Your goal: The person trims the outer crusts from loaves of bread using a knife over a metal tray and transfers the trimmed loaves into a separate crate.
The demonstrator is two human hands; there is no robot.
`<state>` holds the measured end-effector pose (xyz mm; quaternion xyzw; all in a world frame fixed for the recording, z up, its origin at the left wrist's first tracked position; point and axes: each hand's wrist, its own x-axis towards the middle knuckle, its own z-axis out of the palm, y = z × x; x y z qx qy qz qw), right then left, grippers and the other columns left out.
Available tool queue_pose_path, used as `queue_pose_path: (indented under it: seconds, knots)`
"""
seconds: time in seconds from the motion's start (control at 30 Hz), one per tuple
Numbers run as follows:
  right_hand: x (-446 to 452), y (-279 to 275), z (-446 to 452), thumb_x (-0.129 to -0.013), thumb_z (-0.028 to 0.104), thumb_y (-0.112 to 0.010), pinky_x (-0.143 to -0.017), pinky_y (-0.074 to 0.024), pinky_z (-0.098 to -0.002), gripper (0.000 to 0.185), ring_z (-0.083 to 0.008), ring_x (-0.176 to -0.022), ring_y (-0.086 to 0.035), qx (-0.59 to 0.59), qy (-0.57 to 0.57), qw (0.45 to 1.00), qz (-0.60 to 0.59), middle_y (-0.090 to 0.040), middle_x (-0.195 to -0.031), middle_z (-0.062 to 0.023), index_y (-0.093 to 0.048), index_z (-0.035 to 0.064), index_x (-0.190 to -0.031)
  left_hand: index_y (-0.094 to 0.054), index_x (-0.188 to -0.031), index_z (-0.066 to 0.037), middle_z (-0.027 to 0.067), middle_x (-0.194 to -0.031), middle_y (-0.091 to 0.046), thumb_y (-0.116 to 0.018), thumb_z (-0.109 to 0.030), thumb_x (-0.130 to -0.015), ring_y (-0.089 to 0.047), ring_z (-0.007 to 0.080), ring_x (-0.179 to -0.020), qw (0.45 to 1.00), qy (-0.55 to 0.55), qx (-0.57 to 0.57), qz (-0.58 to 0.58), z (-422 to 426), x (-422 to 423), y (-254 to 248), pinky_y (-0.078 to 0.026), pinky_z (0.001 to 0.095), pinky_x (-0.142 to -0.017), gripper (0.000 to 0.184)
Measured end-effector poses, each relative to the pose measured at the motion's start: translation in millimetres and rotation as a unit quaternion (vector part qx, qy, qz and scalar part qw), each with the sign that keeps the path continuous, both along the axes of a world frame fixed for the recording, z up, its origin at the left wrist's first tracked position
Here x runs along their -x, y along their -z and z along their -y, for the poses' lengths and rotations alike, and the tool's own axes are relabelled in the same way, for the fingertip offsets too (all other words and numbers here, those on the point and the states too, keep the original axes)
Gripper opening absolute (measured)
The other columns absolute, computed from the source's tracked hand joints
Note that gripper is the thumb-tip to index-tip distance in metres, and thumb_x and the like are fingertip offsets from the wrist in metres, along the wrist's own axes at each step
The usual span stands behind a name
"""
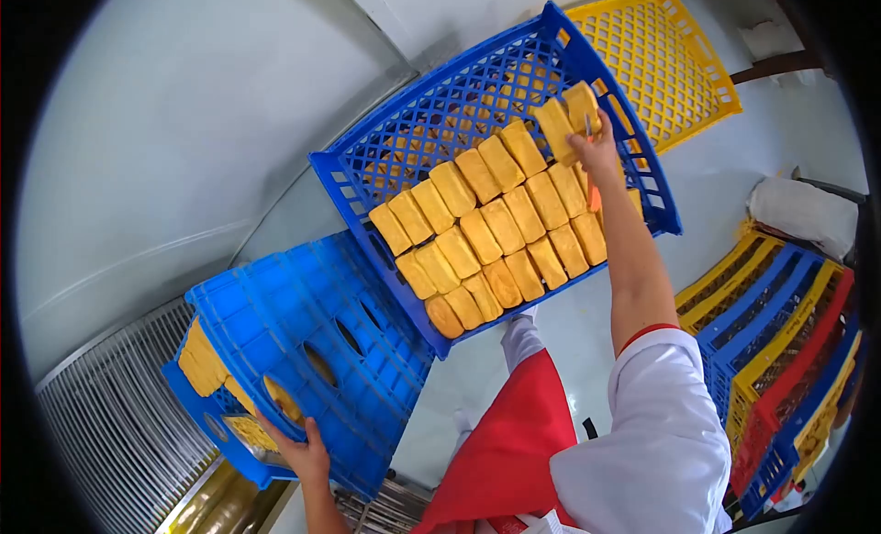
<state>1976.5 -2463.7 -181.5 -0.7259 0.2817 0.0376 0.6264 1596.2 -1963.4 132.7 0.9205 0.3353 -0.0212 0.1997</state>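
Observation:
My right hand [598, 156] is closed around two golden bread loaves [556, 132], raised over the far right part of a blue lattice crate [656, 190]. An orange-handled tool [594, 196] with a thin metal part is in the same hand; its kind is unclear. Rows of similar bread loaves [500, 224] fill the near part of that crate. At lower left, my left hand [307, 453] grips the edge of a tilted bright blue crate [312, 286], thumb on its side and some fingers hidden. More bread pieces [204, 361] show beneath and behind this tilted crate.
A yellow lattice crate [656, 61] lies beyond the blue one. Stacked yellow, blue and red crates [771, 350] stand at right, with a white bundle [803, 213] above. A ribbed metal rack [124, 406] is at left, beside a pale wall [184, 121].

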Motion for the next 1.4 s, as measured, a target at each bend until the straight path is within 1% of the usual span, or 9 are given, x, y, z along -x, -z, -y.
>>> queue_pose_path:
  seconds: [0.2, 0.27, 0.37, 0.57, 0.8, 0.97, 1.07, 1.17, 1.4]
  knots:
    - [-37.2, 87.3, 8.5, -0.080, 0.006, -0.073, -0.074, -0.0576, -0.0391, 0.078, -0.0270, -0.096, -0.068, 0.007, -0.072, 0.968, -0.239, -0.063, -0.119, -0.0161, -0.038, 0.0131, -0.149, -0.007, -0.159, -0.010, 0.0211, -0.156, -0.027, -0.067, -0.021, -0.094, -0.035, 0.0333, -0.139, 0.999, -0.033, 0.032, -0.013, 13.8, -11.2, -9.4, -0.031, 0.0468, -0.112, 0.088]
    - [-28.2, 105.5, 4.2, -0.082, 0.013, -0.069, -0.075, -0.0568, -0.0455, 0.069, -0.0343, -0.094, -0.068, 0.339, -0.167, 0.906, -0.192, -0.060, -0.122, -0.0218, -0.042, 0.0136, -0.145, -0.008, -0.159, -0.010, 0.0214, -0.154, -0.031, -0.068, -0.023, -0.094, -0.036, 0.0329, -0.138, 0.999, -0.040, -0.002, -0.029, 18.8, -16.0, -8.4, -0.030, 0.0464, -0.113, 0.090]
    - [-0.4, 76.3, -36.1, -0.082, 0.021, -0.068, -0.080, -0.0548, -0.0483, 0.062, -0.0386, -0.098, -0.066, 0.472, -0.092, 0.874, -0.076, -0.056, -0.124, -0.0233, -0.046, 0.0136, -0.140, -0.008, -0.159, -0.009, 0.0210, -0.151, -0.035, -0.068, -0.026, -0.093, -0.036, 0.0327, -0.139, 0.998, -0.054, 0.014, -0.023, 18.9, -14.9, -8.7, -0.028, 0.0459, -0.114, 0.091]
    - [64.0, 60.0, -106.7, -0.087, 0.022, -0.065, -0.083, -0.0546, -0.0480, 0.045, -0.0379, -0.101, -0.065, 0.305, -0.402, 0.854, -0.128, -0.056, -0.116, -0.0207, -0.053, 0.0173, -0.129, -0.007, -0.159, -0.008, 0.0196, -0.151, -0.036, -0.067, -0.020, -0.093, -0.037, 0.0313, -0.137, 0.999, -0.035, -0.026, -0.015, 7.3, -3.8, -4.4, -0.031, 0.0446, -0.112, 0.089]
    - [58.4, 80.8, -118.3, -0.089, 0.019, -0.058, -0.087, -0.0542, -0.0467, 0.037, -0.0369, -0.103, -0.066, 0.371, -0.440, 0.795, -0.193, -0.059, -0.120, -0.0169, -0.058, 0.0164, -0.126, -0.008, -0.158, -0.004, 0.0201, -0.149, -0.038, -0.065, -0.006, -0.091, -0.042, 0.0298, -0.134, 0.996, -0.047, 0.069, 0.024, 9.0, -10.4, -5.4, -0.033, 0.0413, -0.111, 0.088]
    - [109.4, 78.5, -87.2, -0.084, 0.015, -0.060, -0.076, -0.0551, -0.0430, 0.032, -0.0316, -0.088, -0.069, 0.351, -0.348, 0.861, -0.122, -0.067, -0.094, -0.0174, -0.062, 0.0068, -0.115, -0.012, -0.155, 0.003, 0.0231, -0.149, -0.038, -0.066, -0.003, -0.086, -0.040, 0.0311, -0.135, 0.998, -0.028, 0.045, 0.019, 2.8, -3.6, -1.6, -0.030, 0.0404, -0.114, 0.087]
    - [154.4, 54.1, -61.9, -0.081, 0.021, -0.069, -0.057, -0.0516, -0.0368, 0.040, -0.0252, -0.073, -0.065, -0.044, -0.153, 0.933, -0.323, -0.060, -0.075, -0.0112, -0.057, 0.0013, -0.114, -0.020, -0.152, 0.006, 0.0255, -0.148, -0.039, -0.069, -0.009, -0.085, -0.038, 0.0334, -0.138, 1.000, -0.017, -0.008, -0.006, 4.9, -10.5, -4.6, -0.028, 0.0403, -0.115, 0.085]
    - [213.6, 61.2, -50.7, -0.087, 0.022, -0.068, -0.042, -0.0434, -0.0337, 0.024, -0.0195, -0.053, -0.050, -0.331, 0.057, 0.877, -0.342, -0.054, -0.077, -0.0090, -0.051, 0.0063, -0.094, -0.024, -0.151, 0.006, 0.0293, -0.148, -0.038, -0.072, -0.018, -0.083, -0.038, 0.0421, -0.138, 0.995, 0.064, -0.074, 0.030, -12.6, 6.2, 16.7, -0.030, 0.0444, -0.114, 0.086]
    - [272.7, -58.8, -115.0, -0.087, 0.045, -0.062, -0.046, -0.0449, -0.0329, 0.039, -0.0224, -0.056, -0.054, -0.305, 0.082, 0.852, -0.418, -0.056, -0.078, -0.0120, -0.051, 0.0074, -0.094, -0.039, -0.143, 0.002, 0.0255, -0.128, -0.056, -0.069, -0.025, -0.088, -0.056, 0.0409, -0.117, 0.978, 0.081, 0.077, 0.176, -11.9, -10.1, -5.8, -0.044, 0.0470, -0.100, 0.067]
